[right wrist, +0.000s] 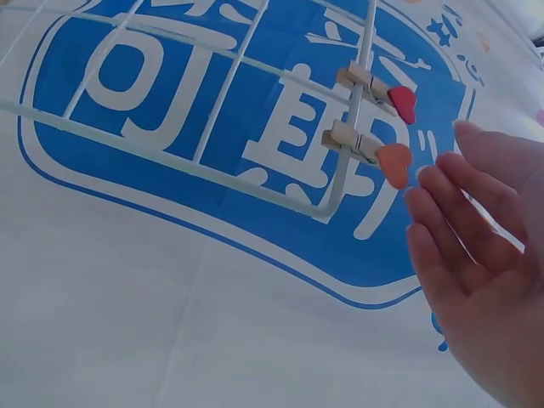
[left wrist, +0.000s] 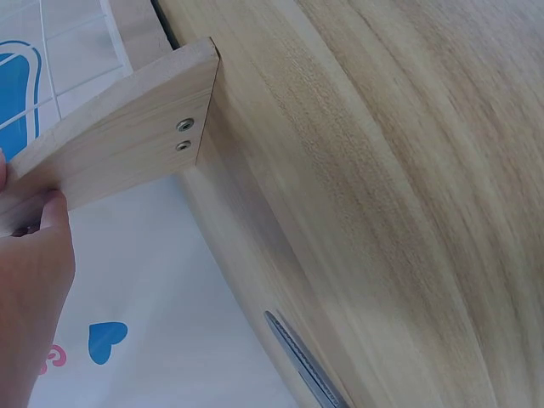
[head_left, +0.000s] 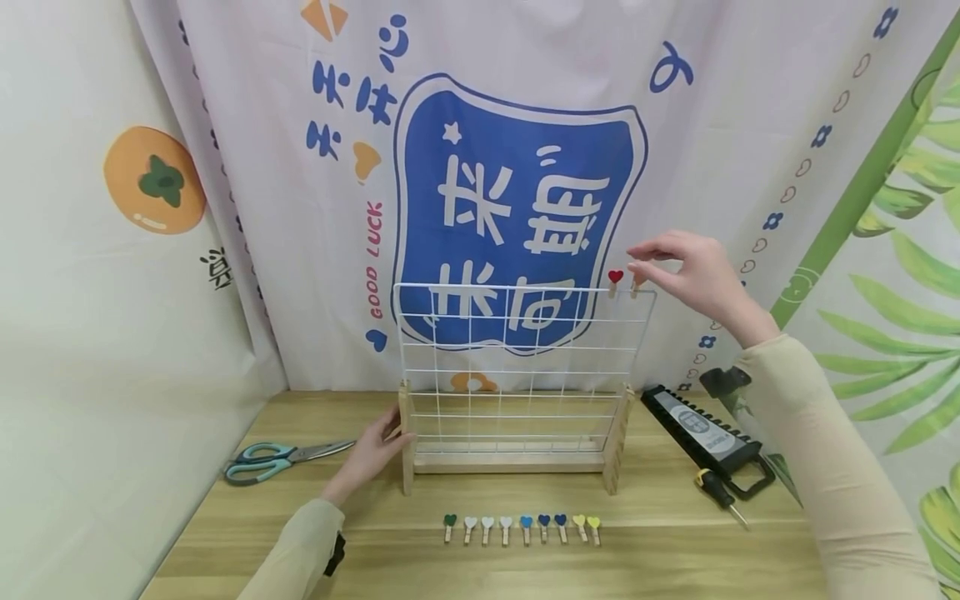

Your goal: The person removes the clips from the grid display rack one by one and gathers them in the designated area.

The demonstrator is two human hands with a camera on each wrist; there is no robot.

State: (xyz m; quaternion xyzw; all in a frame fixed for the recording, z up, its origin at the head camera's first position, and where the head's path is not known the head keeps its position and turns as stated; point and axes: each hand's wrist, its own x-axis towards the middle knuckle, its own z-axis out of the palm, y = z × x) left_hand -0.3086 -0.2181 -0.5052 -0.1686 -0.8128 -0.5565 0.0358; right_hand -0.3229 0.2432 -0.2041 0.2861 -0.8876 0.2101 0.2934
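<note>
A white wire grid rack (head_left: 517, 346) stands upright in a wooden stand (head_left: 510, 461). My left hand (head_left: 371, 450) grips the left wooden leg (left wrist: 127, 140), thumb on one face and fingers partly hidden behind it. On the top wire at the right corner sit two mini clothespins, one with a red heart (right wrist: 402, 104), the other with an orange heart (right wrist: 394, 165). Just beside the orange one, my right hand (head_left: 693, 275) has its fingers loosely extended, with nothing held between them. In front of the stand, several heart clothespins (head_left: 527, 529) lie in a row: green, white, blue and yellow.
Scissors with teal handles (head_left: 262, 462) lie left of the stand. To the right are a black toothed tool rack (head_left: 705, 429), a small yellow-and-black screwdriver (head_left: 720, 492) and a dark object (head_left: 725, 382) partly behind my sleeve. A printed curtain (head_left: 322, 250) hangs behind the table.
</note>
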